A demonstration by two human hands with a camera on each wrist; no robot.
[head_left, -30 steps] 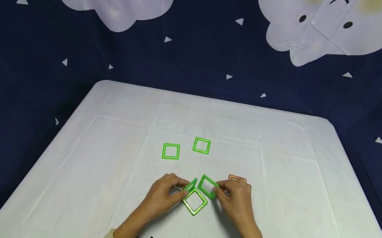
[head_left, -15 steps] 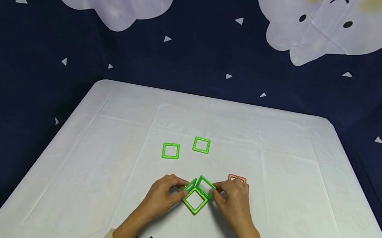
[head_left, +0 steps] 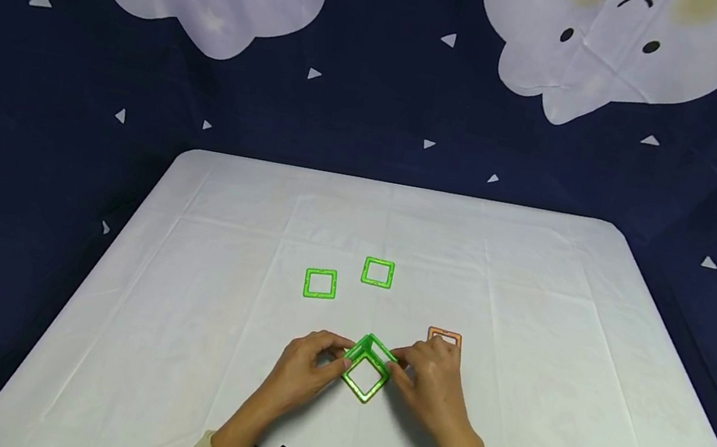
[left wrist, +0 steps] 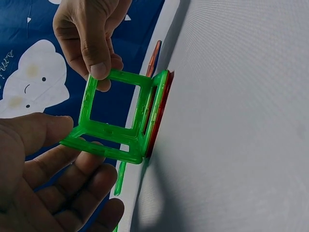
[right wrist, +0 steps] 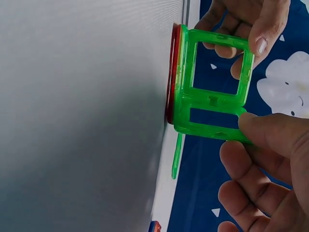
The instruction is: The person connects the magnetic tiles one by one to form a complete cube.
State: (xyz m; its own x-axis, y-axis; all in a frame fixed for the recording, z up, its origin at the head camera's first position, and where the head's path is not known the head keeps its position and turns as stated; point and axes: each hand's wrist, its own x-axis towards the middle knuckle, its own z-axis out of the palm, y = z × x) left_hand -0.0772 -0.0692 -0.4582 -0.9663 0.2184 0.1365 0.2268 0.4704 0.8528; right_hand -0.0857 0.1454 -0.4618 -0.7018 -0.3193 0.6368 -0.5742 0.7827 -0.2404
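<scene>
At the near half of the bench (head_left: 242, 236), a flat green square frame (head_left: 354, 388) bears a left upright frame (head_left: 356, 349) and a right upright frame (head_left: 384, 348), joined at their far corner. Left hand (head_left: 301, 366) pinches the former, right hand (head_left: 435, 383) the latter. Farther off lie two loose frames (head_left: 319, 296), also green; past the right hand, a part-hidden orange frame (head_left: 445, 332).

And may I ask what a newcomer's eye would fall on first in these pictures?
Probably the two big white clouds with upside-down faces, at the top of the head view on a dark blue cloth. Next, perhaps, the bright green joined frames between the left hand and right hand. An orange square, partly hidden, lies just beyond the right hand.
</scene>
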